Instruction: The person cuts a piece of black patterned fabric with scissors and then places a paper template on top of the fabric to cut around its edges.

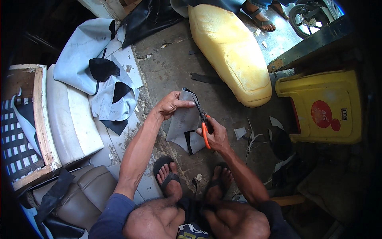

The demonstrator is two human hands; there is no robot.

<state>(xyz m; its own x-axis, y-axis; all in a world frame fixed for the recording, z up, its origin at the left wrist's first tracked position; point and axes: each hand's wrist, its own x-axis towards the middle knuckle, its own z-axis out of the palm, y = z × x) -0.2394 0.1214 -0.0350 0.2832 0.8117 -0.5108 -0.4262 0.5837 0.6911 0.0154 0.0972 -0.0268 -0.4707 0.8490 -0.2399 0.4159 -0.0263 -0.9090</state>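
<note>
A grey sheet of upholstery material, dark on its other face, hangs from my left hand. The thumb and fingers of that hand pinch its upper edge. My right hand grips a pair of scissors with orange handles. Their blades point up and to the left, lying against the right edge of the sheet close to my left thumb. Whether the blades are apart or together is hard to make out. A black strip shows at the lower part of the sheet.
Yellow seat foam lies ahead on the floor. A yellow plastic stool is at the right. Grey-backed material and a white cushion lie left, beside a wooden frame. Scraps litter the floor. Another person's sandaled foot stands beyond.
</note>
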